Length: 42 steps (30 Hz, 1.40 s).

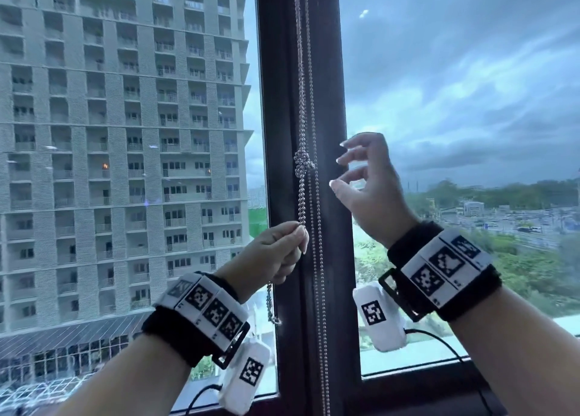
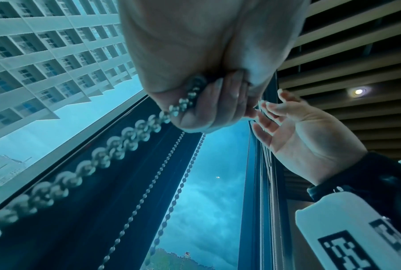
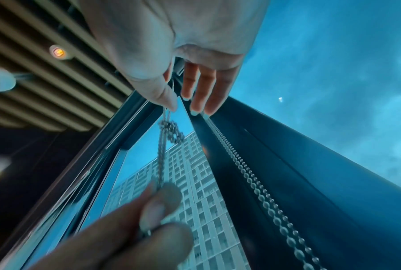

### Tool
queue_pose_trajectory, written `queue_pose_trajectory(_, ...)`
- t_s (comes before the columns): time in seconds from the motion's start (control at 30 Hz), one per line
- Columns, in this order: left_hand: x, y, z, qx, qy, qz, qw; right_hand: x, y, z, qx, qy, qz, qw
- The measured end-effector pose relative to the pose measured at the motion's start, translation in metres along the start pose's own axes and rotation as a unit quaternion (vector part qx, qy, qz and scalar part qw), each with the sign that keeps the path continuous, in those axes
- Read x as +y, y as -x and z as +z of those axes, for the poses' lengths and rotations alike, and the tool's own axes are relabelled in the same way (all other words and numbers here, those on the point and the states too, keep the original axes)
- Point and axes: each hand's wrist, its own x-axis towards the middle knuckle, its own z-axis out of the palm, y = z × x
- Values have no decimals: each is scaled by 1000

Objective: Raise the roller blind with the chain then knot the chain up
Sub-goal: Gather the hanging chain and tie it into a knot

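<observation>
- Head view: silver metal ball chain point(image 1: 302, 196), doubled and hanging straight down in front of the dark vertical window mullion point(image 1: 282, 101); a compact knot point(image 1: 303, 162) sits partway along it, above the hands.
- Head view: left hand point(image 1: 276, 254) pinches the doubled chain just below the knot between thumb and forefinger; a short tail of chain dangles beneath the fist.
- Head view: right hand point(image 1: 365, 183), beside the knot and apart from it, fingers spread and loosely bent, holding nothing.
- Head view: second pair of thin bead chains point(image 1: 318, 290), running down the mullion just right of the knotted one, untouched.
- Head view: black wrist bands with white marker blocks point(image 1: 445, 265) on both wrists; large glass panes; pale grey high-rise apartment block point(image 1: 125, 133) outside on the left; cloudy blue sky, trees and a road on the right; dark sill point(image 1: 408, 393) along the bottom.
- Left wrist view: left hand point(image 2: 208, 102) with fingers curled round the chain point(image 2: 116, 148), which runs off blurred toward the lower left; right hand point(image 2: 296, 131) open-palmed behind; slatted ceiling point(image 2: 356, 54) with a round recessed lamp point(image 2: 358, 91).
- Right wrist view: right hand point(image 3: 195, 76) with straight fingers, thumb tip near the chain above the knot point(image 3: 170, 130), contact not clear; left hand point(image 3: 148, 215) pinching the chain lower down; thin bead chains point(image 3: 259, 188) lying against the mullion.
</observation>
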Motion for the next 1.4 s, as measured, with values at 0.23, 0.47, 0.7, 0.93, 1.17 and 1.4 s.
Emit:
queue_pose_trajectory(0.23, 23, 2, -2, -57, -92, 39, 993, -4, -6, 9, -185, 447, -331, 810)
queue_pose_trajectory(0.47, 57, -1, -24, 1, -122, 106, 987, -17, -25, 3, -197, 437, -258, 839)
queue_pose_trajectory(0.7, 74, -20, -34, 91, -160, 204, 961, -21, -43, -13, -184, 219, -88, 954)
queue_pose_trajectory(0.93, 89, -54, -27, 206, -278, 248, 905, -22, -49, -6, -55, -85, 29, 994)
queue_pose_trajectory(1.17, 106, -73, -8, 191, -327, 250, 891, -25, -51, 0, 41, -362, 161, 917)
queue_pose_trajectory(1.4, 97, -87, -2, 198, -245, 217, 924, -22, -51, 2, 69, -462, 231, 854)
